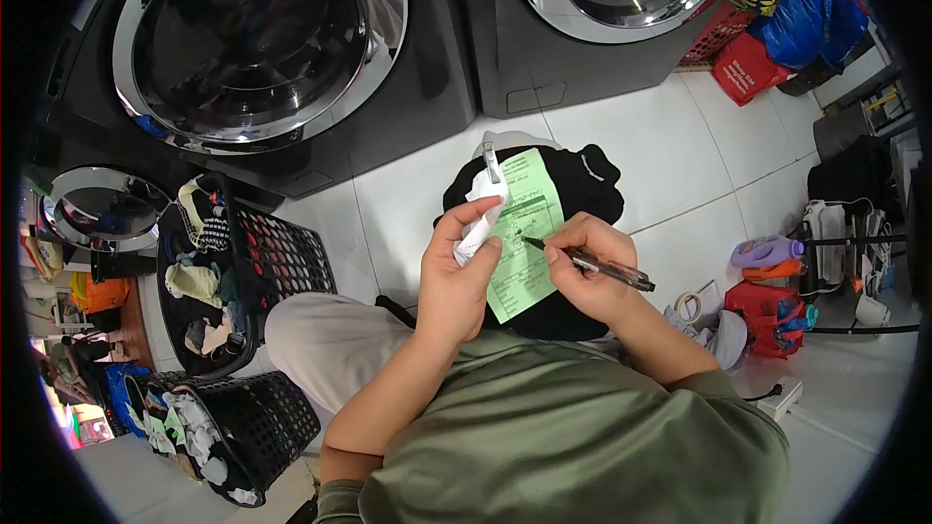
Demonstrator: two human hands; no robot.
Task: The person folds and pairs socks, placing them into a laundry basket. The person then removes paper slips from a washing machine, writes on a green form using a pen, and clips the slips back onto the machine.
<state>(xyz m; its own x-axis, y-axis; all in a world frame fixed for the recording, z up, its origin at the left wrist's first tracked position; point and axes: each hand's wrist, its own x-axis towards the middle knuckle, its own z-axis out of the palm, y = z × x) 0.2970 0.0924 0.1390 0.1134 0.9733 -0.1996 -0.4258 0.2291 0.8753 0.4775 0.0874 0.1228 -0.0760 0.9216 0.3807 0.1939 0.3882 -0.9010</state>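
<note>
A green printed form with handwriting on it lies over black cloth on my lap. My left hand pinches a curled white paper slip at the form's left edge. A silver metal piece like a clip sits at the top of the papers. In my right hand is a black pen, its tip on or just above the middle of the form. I cannot tell whether the tip touches.
Two dark front-loading washers stand ahead. On the left are black laundry baskets full of clothes. To the right are red and blue bags, a purple bottle, a tape roll and a black rack. White tiles cover the floor.
</note>
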